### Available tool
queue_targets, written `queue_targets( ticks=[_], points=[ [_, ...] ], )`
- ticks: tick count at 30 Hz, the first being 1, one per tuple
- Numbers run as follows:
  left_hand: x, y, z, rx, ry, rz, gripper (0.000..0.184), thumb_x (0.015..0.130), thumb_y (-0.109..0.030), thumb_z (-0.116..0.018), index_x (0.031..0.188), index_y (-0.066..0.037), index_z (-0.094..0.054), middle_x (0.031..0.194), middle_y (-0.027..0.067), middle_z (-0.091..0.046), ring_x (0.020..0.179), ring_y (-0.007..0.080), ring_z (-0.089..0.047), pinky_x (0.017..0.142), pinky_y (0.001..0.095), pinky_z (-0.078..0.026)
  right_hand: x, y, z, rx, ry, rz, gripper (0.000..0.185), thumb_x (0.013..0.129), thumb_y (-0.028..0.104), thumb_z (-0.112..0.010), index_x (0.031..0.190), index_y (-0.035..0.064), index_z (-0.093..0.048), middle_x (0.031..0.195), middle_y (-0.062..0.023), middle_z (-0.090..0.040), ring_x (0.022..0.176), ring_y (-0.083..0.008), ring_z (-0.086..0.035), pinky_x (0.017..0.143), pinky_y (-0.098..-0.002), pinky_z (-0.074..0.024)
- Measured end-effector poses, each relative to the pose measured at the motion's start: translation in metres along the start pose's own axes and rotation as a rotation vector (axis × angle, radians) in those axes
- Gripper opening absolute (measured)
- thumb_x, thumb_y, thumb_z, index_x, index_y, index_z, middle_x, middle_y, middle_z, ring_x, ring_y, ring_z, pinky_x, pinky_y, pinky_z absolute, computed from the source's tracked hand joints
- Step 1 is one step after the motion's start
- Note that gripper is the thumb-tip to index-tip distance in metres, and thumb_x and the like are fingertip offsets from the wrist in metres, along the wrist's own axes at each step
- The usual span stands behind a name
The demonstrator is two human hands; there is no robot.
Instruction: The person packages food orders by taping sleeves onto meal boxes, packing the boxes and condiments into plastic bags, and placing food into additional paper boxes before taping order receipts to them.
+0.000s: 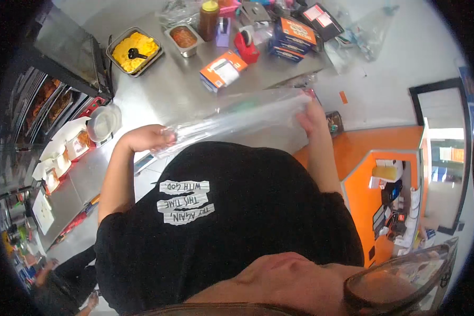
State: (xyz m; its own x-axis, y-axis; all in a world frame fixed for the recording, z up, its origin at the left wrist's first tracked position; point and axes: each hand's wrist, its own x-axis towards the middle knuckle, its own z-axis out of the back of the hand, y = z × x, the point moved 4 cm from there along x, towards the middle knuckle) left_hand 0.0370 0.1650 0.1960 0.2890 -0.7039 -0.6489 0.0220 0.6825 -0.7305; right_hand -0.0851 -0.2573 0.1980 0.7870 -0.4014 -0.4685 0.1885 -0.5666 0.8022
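Clear plastic film or a clear bag [237, 118] stretches between my two hands in front of my black shirt. My left hand [148, 138] grips its left end, with fingers closed on the plastic. At the other end, my right hand [312, 116] is closed on the plastic, slightly higher in view. Beyond it, an orange and white box [223, 70] lies on the metal counter [163, 89]. Further back stand a red tape dispenser [246, 47] and a purple one [223, 32].
A tray of yellow food [136, 51], a metal container of chunky sauce [184, 39] and a brown squeeze bottle [209, 21] are on the counter. Stacked boxes [292, 39] stand at the back. Open food boxes [68, 152] sit left. Another person's dark sleeve [73, 268] shows lower left.
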Motion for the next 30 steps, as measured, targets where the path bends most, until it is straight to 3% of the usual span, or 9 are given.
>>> queue_targets(
  ticks=[4, 5, 6, 12, 16, 20, 22, 26, 30],
  points=[
    [0.012, 0.112, 0.087, -1.324, -0.683, -0.583, 0.006, 0.089, -0.014, -0.058, 0.092, -0.009, -0.059, 0.087, 0.0025, -0.062, 0.075, 0.0126, -0.057, 0.067, 0.0294, -0.047, 0.032, -0.028, -0.046, 0.073, 0.792, -0.243, 0.023, 0.089, 0.012, -0.059, 0.109, 0.0016, -0.055, 0.089, -0.0083, -0.063, 0.076, -0.0162, -0.064, 0.067, -0.0353, -0.0556],
    [0.011, 0.138, 0.106, -1.509, -0.529, -0.912, 0.006, 0.089, -0.012, -0.058, 0.095, -0.009, -0.058, 0.088, 0.0025, -0.062, 0.076, 0.0143, -0.057, 0.072, 0.028, -0.046, 0.038, -0.038, -0.049, 0.013, 0.914, -0.252, 0.021, 0.09, 0.011, -0.059, 0.108, 0.002, -0.054, 0.089, -0.0083, -0.061, 0.08, -0.0156, -0.064, 0.07, -0.0363, -0.0555],
    [0.003, 0.12, 0.109, -1.413, 0.118, -1.278, 0.012, 0.089, -0.011, -0.059, 0.1, -0.007, -0.058, 0.089, 0.0024, -0.061, 0.077, 0.0156, -0.057, 0.077, 0.0274, -0.045, 0.046, -0.048, -0.055, -0.066, 0.816, -0.234, 0.02, 0.089, 0.01, -0.06, 0.108, 0.0029, -0.054, 0.09, -0.0083, -0.06, 0.084, -0.0155, -0.063, 0.074, -0.038, -0.0551],
    [0.017, 0.088, 0.052, -0.207, -0.586, 0.082, 0.04, 0.085, -0.035, -0.07, 0.108, -0.004, -0.058, 0.085, 0.0059, -0.058, 0.076, 0.0095, -0.052, 0.065, 0.0256, -0.045, 0.157, 0.002, -0.115, 0.163, 0.614, 0.059, 0.027, 0.087, 0.011, -0.065, 0.112, 0.0057, -0.056, 0.1, -0.0096, -0.06, 0.1, -0.0196, -0.06, 0.088, -0.0427, -0.0516],
    [0.093, 0.218, 0.045, -1.0, -0.94, 0.162, 0.041, 0.089, -0.038, -0.062, 0.11, -0.003, -0.055, 0.079, 0.0078, -0.054, 0.063, 0.0151, -0.05, 0.054, 0.0298, -0.044, 0.199, 0.07, -0.148, -1.079, 0.778, 0.571, 0.053, 0.08, 0.023, -0.075, 0.123, 0.0036, -0.054, 0.112, -0.0126, -0.06, 0.111, -0.0285, -0.059, 0.098, -0.042, -0.0455],
    [0.106, 0.208, 0.013, -1.063, -1.248, 0.303, 0.038, 0.093, -0.027, -0.053, 0.121, -0.003, -0.046, 0.08, 0.0101, -0.055, 0.063, 0.0202, -0.051, 0.058, 0.0336, -0.046, 0.327, 0.155, -0.045, -1.809, 0.404, 1.121, 0.09, 0.058, 0.037, -0.087, 0.133, 0.0057, -0.048, 0.13, -0.0173, -0.054, 0.122, -0.0331, -0.051, 0.103, -0.0452, -0.039],
    [0.099, 0.141, 0.005, -0.888, -1.444, 0.39, 0.038, 0.093, -0.019, -0.05, 0.126, -0.004, -0.041, 0.082, 0.0107, -0.055, 0.065, 0.0211, -0.053, 0.06, 0.035, -0.047, 0.322, 0.189, -0.041, -2.176, 0.313, 0.639, 0.101, 0.056, 0.033, -0.088, 0.142, 0.0097, -0.04, 0.129, -0.0182, -0.054, 0.123, -0.035, -0.048, 0.104, -0.0454, -0.036],
    [0.106, 0.132, -0.002, 0.28, -1.527, 0.147, 0.042, 0.078, 0.009, -0.042, 0.11, -0.009, -0.061, 0.092, 0.0226, -0.059, 0.085, 0.0364, -0.058, 0.08, 0.0443, -0.047, 0.367, 0.198, 0.002, -1.843, 0.632, 0.896, 0.109, 0.055, 0.022, -0.088, 0.148, 0.0145, -0.031, 0.122, -0.019, -0.054, 0.118, -0.0383, -0.049, 0.104, -0.0442, -0.0356],
    [0.114, 0.097, -0.012, 0.069, -1.575, 0.521, 0.049, 0.082, -0.011, -0.066, 0.128, -0.01, -0.052, 0.13, 0.029, -0.042, 0.112, 0.046, -0.053, 0.098, 0.046, -0.045, 0.366, 0.192, -0.005, -1.743, 0.676, 0.598, 0.107, 0.06, 0.009, -0.082, 0.15, 0.0146, -0.025, 0.131, -0.0183, -0.048, 0.122, -0.0337, -0.047, 0.106, -0.041, -0.0335]
  ],
)
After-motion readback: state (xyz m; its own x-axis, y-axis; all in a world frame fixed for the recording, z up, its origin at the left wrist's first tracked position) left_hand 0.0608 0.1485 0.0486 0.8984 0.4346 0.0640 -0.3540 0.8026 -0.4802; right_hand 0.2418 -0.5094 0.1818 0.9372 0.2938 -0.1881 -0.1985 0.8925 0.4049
